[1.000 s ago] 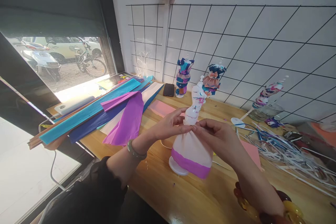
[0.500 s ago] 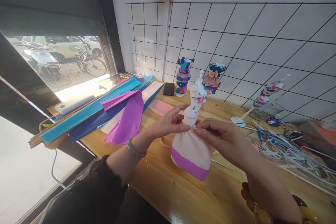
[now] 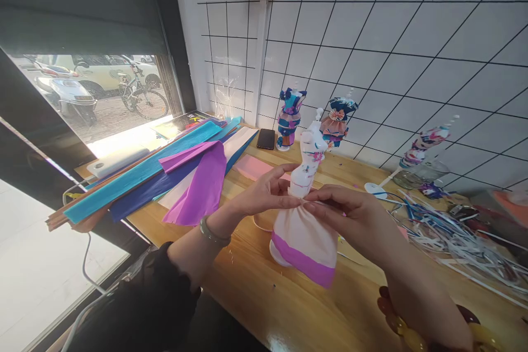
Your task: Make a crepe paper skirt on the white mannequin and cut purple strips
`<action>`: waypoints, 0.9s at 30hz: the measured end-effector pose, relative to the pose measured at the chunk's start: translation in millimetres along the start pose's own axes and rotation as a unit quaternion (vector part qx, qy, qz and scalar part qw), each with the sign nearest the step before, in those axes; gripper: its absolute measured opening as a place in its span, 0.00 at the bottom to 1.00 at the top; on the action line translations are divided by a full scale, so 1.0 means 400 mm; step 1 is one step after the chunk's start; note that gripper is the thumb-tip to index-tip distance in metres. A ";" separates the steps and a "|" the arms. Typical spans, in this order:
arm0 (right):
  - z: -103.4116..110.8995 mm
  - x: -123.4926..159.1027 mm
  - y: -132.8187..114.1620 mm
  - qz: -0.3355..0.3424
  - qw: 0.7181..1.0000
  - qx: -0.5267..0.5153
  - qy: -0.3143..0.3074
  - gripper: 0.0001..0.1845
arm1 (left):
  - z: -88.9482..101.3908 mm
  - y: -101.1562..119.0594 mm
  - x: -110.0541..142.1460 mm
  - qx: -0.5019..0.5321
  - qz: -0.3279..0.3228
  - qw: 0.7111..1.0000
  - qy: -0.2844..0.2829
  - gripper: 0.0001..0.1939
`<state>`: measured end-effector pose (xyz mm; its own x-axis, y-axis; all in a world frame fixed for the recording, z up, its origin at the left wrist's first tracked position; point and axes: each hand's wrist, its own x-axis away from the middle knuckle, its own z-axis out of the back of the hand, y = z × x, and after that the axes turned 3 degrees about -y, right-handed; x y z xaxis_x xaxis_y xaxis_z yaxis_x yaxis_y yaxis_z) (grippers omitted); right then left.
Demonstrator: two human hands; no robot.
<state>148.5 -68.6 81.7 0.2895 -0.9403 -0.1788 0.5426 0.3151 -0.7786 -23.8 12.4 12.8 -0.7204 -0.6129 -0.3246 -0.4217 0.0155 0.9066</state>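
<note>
A small white mannequin (image 3: 307,157) with pink and blue marks on its torso stands in the middle of the table. Around its lower part hangs a gathered pale pink crepe paper skirt (image 3: 309,231) with a purple band along the hem. My left hand (image 3: 274,192) pinches the skirt's gathered top at the left of the waist, its fingers partly behind the mannequin. From the right, my right hand (image 3: 342,206) pinches the same gathers between thumb and forefinger. The mannequin's white base (image 3: 278,256) shows below the hem at the left.
Strips of blue and purple crepe paper (image 3: 202,187) lie at the left. A black phone (image 3: 266,139) and two dressed mannequins (image 3: 289,121) stand behind. At the right are a tilted mannequin (image 3: 424,146), a glass jar (image 3: 437,173) and a tangle of white strips (image 3: 457,242).
The skirt's hem has swung slightly to the right, showing more of the base. The mannequin has shifted a little to the right. Both hands keep their pinch at the waist.
</note>
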 end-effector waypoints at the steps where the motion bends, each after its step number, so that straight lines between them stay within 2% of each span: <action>1: -0.002 0.000 -0.001 -0.009 1.000 0.002 0.010 0.11 | -0.001 0.000 0.000 0.004 -0.002 1.000 -0.002 0.36; 7: -0.010 -0.004 0.000 -0.042 0.999 -0.006 0.029 0.12 | -0.003 0.001 0.000 -0.005 -0.003 1.000 0.002 0.36; 16: -0.015 -0.007 0.004 -0.043 0.998 -0.006 0.045 0.10 | -0.007 0.004 -0.001 -0.006 0.002 1.000 -0.004 0.35; 23: -0.014 -0.008 0.003 -0.051 0.998 -0.018 0.045 0.11 | -0.011 0.005 0.000 -0.014 -0.010 1.000 -0.023 0.32; 27: -0.017 -0.011 0.000 -0.046 0.998 -0.011 0.044 0.12 | -0.015 0.009 0.001 -0.041 -0.018 0.999 -0.016 0.30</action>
<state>142.0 -65.5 78.4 0.1685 -0.9733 -0.1561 0.5461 0.2240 -0.8072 -22.5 7.5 17.6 -0.7234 -0.5865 -0.3644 -0.4015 -0.0721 0.9130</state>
